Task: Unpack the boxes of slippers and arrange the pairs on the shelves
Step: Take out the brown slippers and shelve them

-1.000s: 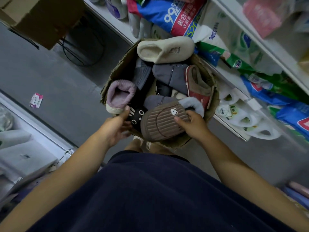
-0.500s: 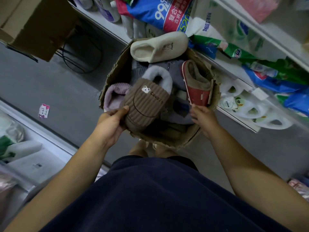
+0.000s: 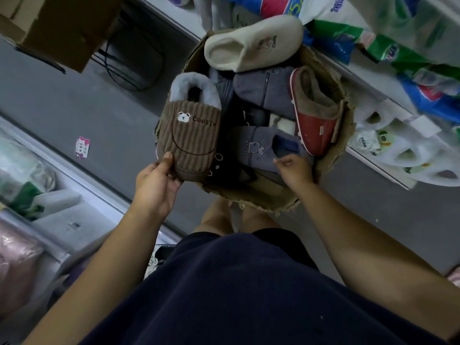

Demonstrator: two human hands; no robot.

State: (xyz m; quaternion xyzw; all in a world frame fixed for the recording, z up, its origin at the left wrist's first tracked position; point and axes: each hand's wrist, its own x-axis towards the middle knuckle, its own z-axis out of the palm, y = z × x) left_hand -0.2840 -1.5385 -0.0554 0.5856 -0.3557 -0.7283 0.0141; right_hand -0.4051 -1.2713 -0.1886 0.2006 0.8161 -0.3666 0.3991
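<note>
Grey floor lay under a cardboard box (image 3: 333, 155) of slippers. Left hand (image 3: 155, 185) clamped the brown slipper (image 3: 193, 135) at nine o'clock in the box; right hand (image 3: 295, 168) seemingly pinched a grey slipper (image 3: 258, 148) at five. Sorting was underway; finding the brown one's mate came next.

The brown slipper (image 3: 193, 140) is ribbed corduroy cloth, matt, with a fluffy pale grey fleece collar and a stitched bear patch. The cream slipper (image 3: 254, 43) looks like soft, napped plush. The red slipper (image 3: 314, 115) has a smooth, slightly shiny outer with a fuzzy tan lining. The grey slipper (image 3: 258, 150) is matt, felt-like cloth. The cardboard box (image 3: 333, 155) is rough brown paperboard, its rim torn and frayed. The bags (image 3: 348, 43) on the shelf are glossy printed plastic. The floor (image 3: 74, 100) is smooth, matt grey.
</note>
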